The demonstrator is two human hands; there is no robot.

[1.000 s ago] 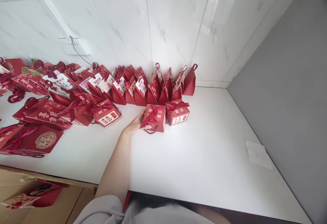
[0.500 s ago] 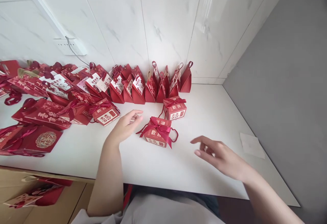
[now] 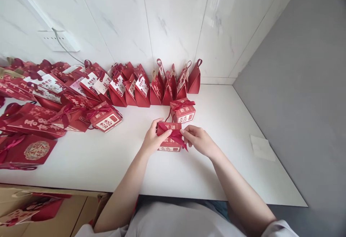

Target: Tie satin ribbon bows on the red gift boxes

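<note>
So both hands are on one little red box on the white desk (image 3: pixel 229 172). Left hand (image 3: pixel 155 138) has the box (image 3: pixel 169 146) by its left side, thumb over the bow (image 3: pixel 177 138); right hand (image 3: pixel 199 141) is pinching the bow's right side. Another box (image 3: pixel 183 112) with a bow sits just behind. Loads of red bags (image 3: pixel 142 96) line the tiled wall (image 3: pixel 175 31), piled thicker on the left under a socket (image 3: pixel 58 41). There's a tissue (image 3: pixel 262 148) off right, plus an open carton (image 3: pixel 71 211) bottom left, below the desk edge.
</note>
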